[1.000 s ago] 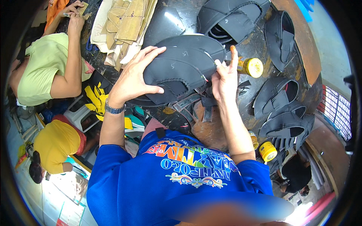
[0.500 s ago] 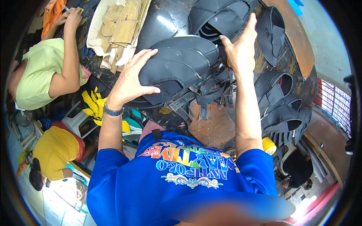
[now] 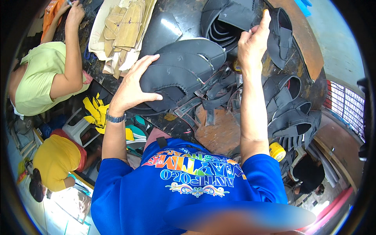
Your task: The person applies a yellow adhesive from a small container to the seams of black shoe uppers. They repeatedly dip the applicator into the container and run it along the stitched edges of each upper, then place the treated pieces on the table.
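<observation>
My left hand [image 3: 133,88] rests with its fingers spread and thumb apart at the left edge of a stack of black, stitched shoe uppers [image 3: 178,64]. Farther off and to the right, my right hand [image 3: 252,47] has curled fingers, with one digit stretched forward. Those fingers close on the right side of a second bundle of nested black shoe uppers [image 3: 222,29], whose curved openings face me. Part of the grip is hidden. Dark straps [image 3: 215,92] lie between my forearms, beside the nearer stack.
Tan and cream pattern pieces [image 3: 123,29] are piled at the far left. More black uppers [image 3: 290,105] stand along the right, above a yellow tub [image 3: 277,152]. A brown board [image 3: 213,127] lies close to me. Other people work left and at lower right.
My right hand has gone from spread to curled against the far bundle. That bundle has shifted and now shows its nested openings. My left hand stays spread at the nearer stack.
</observation>
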Demonstrator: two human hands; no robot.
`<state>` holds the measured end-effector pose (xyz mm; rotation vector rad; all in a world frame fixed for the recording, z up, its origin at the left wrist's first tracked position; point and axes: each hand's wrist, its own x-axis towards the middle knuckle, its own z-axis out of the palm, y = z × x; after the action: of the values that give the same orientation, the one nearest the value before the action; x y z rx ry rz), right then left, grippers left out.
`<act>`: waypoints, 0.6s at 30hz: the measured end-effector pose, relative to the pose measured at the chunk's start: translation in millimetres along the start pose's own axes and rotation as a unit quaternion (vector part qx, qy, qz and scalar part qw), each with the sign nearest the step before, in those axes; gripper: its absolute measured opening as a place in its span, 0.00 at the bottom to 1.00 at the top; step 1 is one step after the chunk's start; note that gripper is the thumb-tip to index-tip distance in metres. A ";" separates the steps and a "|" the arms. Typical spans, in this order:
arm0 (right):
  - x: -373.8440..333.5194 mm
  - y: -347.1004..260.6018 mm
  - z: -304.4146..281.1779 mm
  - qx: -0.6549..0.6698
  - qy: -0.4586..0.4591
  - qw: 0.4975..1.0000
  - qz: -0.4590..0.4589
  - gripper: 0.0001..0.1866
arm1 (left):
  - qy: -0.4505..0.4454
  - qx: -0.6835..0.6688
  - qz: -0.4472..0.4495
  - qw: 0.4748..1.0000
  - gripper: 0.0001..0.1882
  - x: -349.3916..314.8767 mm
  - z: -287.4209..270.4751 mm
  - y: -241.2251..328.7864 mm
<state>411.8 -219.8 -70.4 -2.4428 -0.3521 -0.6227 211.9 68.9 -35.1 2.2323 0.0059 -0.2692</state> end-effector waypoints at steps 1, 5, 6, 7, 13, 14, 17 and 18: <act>1.4 -0.7 -1.3 0.015 -0.003 1.000 0.008 0.46 | -0.003 -0.002 0.003 1.000 0.57 0.3 -0.7 0.2; 5.5 -1.6 -9.6 0.069 -0.002 0.997 0.037 0.49 | -0.020 0.001 0.004 1.000 0.57 -0.1 -4.2 -0.2; 6.4 -0.8 -12.0 0.081 0.001 0.996 0.044 0.49 | -0.028 -0.001 0.004 1.000 0.57 0.1 -5.1 -0.9; 9.3 1.5 -15.4 0.065 0.007 0.997 0.044 0.50 | -0.037 -0.003 0.008 0.999 0.57 -0.3 -6.7 -1.7; 36.9 25.0 -40.2 0.091 -0.020 0.995 0.047 0.51 | -0.055 -0.009 0.011 0.998 0.57 4.2 -8.0 -7.7; 42.2 29.1 -44.9 0.099 -0.026 0.994 0.046 0.51 | -0.053 -0.009 0.005 0.999 0.58 6.0 -6.6 -8.3; 59.1 42.3 -64.6 0.203 -0.048 0.977 0.038 0.52 | -0.017 -0.030 -0.018 0.999 0.56 12.9 0.7 -7.3; 64.6 46.0 -69.2 0.261 -0.046 0.964 0.031 0.52 | -0.001 -0.015 -0.022 1.000 0.55 16.4 4.2 -6.1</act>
<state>460.3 -291.0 -9.9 -1.9678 -0.4165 -0.3339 226.5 68.0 -45.6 2.2041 0.0589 -0.2932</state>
